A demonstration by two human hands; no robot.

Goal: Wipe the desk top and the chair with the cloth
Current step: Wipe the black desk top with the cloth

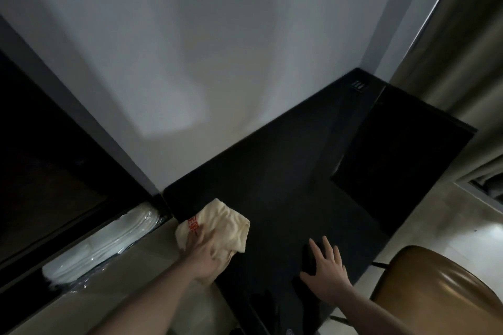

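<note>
Black desk top (285, 171) as landmark, running along the white wall (190, 49). Cream cloth (217, 223) (red print on one fold) bunched at its near-left corner, partly over the edge toward the beige ledge (130, 275) beside the desk. Left hand (202, 255) pressed flat on the cloth's near part, fingers together – palm down, pinning rather than pinching. Right hand (325, 266) resting on the desk top near its front edge, fingers spread, holding nothing; well apart from the cloth. Brown chair (435, 294) just off the desk's near-right side – glossy seat back only partly visible. White plastic-wrapped stack (109, 245) left of the desk, beyond the ledge. Small socket panel (358, 86) at the desk's far corner.
</note>
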